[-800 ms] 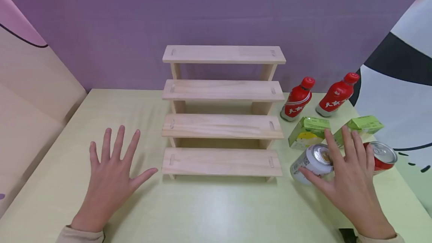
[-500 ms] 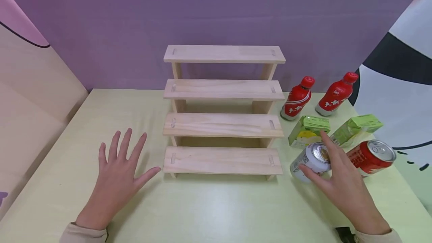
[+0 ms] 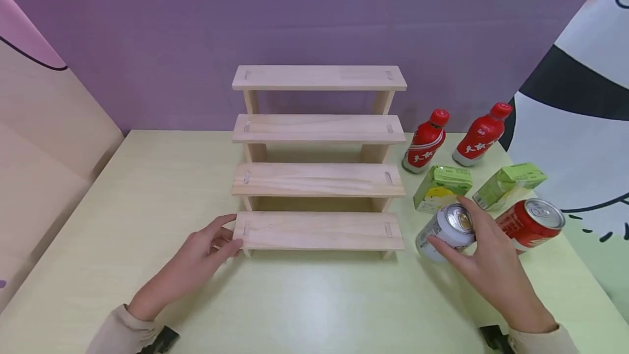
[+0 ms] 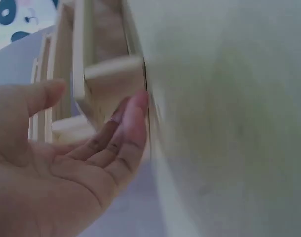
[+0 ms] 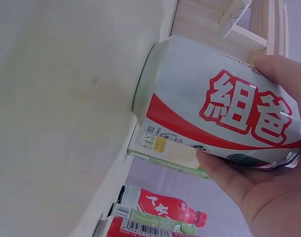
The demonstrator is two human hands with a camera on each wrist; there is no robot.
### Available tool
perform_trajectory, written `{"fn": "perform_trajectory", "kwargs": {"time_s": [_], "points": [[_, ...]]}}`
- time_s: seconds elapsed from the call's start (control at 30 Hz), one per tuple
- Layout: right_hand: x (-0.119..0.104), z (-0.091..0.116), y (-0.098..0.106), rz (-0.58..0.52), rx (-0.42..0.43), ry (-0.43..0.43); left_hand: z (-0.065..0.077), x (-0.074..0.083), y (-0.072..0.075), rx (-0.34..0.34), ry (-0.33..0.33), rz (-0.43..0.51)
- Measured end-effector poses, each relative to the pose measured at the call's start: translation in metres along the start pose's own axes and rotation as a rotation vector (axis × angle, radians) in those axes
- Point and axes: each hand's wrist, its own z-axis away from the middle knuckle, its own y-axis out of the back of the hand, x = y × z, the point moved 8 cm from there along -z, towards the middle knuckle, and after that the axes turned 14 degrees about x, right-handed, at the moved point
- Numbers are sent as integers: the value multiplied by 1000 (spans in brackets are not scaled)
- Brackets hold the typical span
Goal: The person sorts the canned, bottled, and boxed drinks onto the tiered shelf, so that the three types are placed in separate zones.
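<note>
the right grip (image 3: 493, 266) is pinching the white can (image 3: 442, 228) toward the right edge of the desk (image 3: 319, 299); even pressure should be keeping it upright. i cannot tell whether the left grip (image 3: 196, 258) is holding the wooden rack (image 3: 316, 232).

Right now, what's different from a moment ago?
The left hand has moved right, its once-spread fingers now curled at the left end of the wooden stand. The right hand has taken the white can between thumb and fingers. The bottles, cartons and red can stayed put.
</note>
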Motion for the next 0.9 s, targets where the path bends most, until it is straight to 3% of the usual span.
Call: {"fn": "perform_trajectory", "kwargs": {"time_s": [0.13,0.33,0.47,0.73,0.9], "points": [[-1,-2,1,-6,-2,0,-5,-5,-7,-45,131,223],[-3,0,3,-40,30,8,-7,-12,-15,-36,193,408],[-1,1,1,-62,36,2,-4,-16,-18,-31,203,468],[2,6,-3,-62,20,-27,-3,-22,-21,-73,197,499],[0,7,7,-59,99,-14,-2,-21,-20,-80,170,530]]}}
